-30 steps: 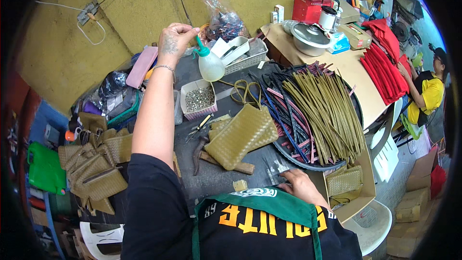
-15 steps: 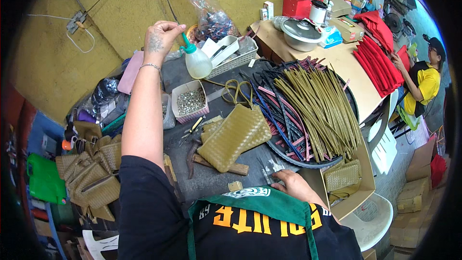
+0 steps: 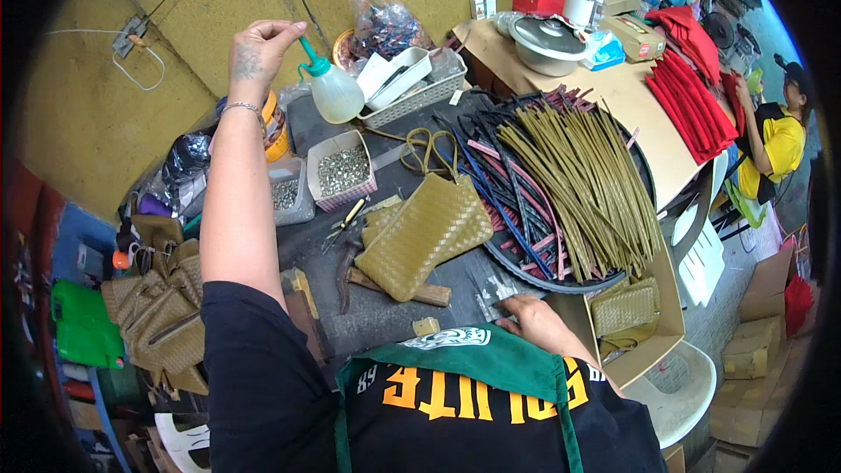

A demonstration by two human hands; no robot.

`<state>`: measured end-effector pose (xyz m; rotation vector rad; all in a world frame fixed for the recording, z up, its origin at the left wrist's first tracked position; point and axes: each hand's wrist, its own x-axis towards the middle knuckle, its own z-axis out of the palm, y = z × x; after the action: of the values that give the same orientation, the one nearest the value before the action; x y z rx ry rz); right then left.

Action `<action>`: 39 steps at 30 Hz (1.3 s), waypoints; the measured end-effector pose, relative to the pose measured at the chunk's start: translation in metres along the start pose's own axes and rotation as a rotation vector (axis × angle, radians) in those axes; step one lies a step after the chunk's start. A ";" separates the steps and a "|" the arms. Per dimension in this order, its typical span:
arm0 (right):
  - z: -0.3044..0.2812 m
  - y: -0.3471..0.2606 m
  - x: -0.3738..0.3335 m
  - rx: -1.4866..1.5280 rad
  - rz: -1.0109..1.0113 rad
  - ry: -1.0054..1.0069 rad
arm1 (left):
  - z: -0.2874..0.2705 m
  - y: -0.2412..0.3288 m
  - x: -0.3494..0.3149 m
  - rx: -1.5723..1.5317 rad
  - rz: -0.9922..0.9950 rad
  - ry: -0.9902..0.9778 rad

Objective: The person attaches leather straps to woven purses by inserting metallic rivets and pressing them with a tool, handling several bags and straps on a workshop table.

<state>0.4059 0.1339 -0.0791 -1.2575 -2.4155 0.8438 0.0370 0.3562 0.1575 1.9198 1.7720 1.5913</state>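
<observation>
My left hand (image 3: 260, 57) reaches out to the far left, its thumb and fingers pinching the green nozzle of a whitish squeeze bottle (image 3: 338, 98). The bottle leans, with its nozzle toward my fingers. My right hand (image 3: 536, 322) lies low on the dark worktable, palm down, with thumb and index finger apart. Beside its fingertips are some thin, shiny, clear-looking pieces (image 3: 488, 296), too small to name. Between my hands an olive woven pouch (image 3: 420, 236) with a strap lies over the wooden handle of a hammer (image 3: 427, 292).
Behind the pouch stand a box of metal studs (image 3: 342, 172) and a clear tub (image 3: 287, 197). A round black tray (image 3: 517, 267) holds olive, black and pink strips. More woven pouches (image 3: 166, 324) pile up at left. A co-worker in yellow (image 3: 782, 153) handles red cloth at right.
My left hand has moved left with the squeeze bottle, which shifts left too. An orange container now shows beside my left forearm. My right hand stays in place on the table.
</observation>
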 end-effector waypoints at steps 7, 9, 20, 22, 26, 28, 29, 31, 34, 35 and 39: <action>0.008 0.014 0.005 -0.021 -0.037 0.071 | -0.005 -0.004 0.001 -0.023 -0.024 -0.006; 0.012 0.016 0.006 -0.031 -0.026 0.092 | -0.008 -0.008 0.002 -0.025 -0.030 -0.006; 0.048 0.037 0.019 0.003 -0.099 0.452 | -0.023 -0.034 0.032 0.294 0.003 0.029; 0.049 0.038 0.020 -0.011 -0.090 0.459 | -0.017 -0.036 0.037 0.100 -0.017 0.082; 0.049 0.039 0.021 -0.022 -0.088 0.455 | -0.022 -0.057 0.055 0.193 0.004 0.126; 0.050 0.041 0.022 -0.028 -0.077 0.457 | -0.019 -0.067 0.063 0.206 0.003 0.144; 0.050 0.041 0.022 -0.027 -0.074 0.455 | -0.018 -0.071 0.066 0.224 0.007 0.167; 0.049 0.040 0.023 -0.044 -0.048 0.449 | -0.010 -0.084 0.068 0.199 -0.019 0.160; 0.049 0.039 0.023 -0.056 -0.038 0.451 | -0.002 -0.122 0.068 0.275 -0.041 0.132; 0.049 0.038 0.023 -0.058 -0.032 0.448 | 0.004 -0.139 0.066 0.372 -0.044 0.106; 0.048 0.037 0.024 -0.111 -0.047 0.415 | 0.042 -0.196 0.028 0.450 -0.175 0.059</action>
<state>0.3923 0.1526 -0.1402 -1.2625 -2.1672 0.3901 -0.0729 0.4650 0.0274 1.8188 2.4144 1.2848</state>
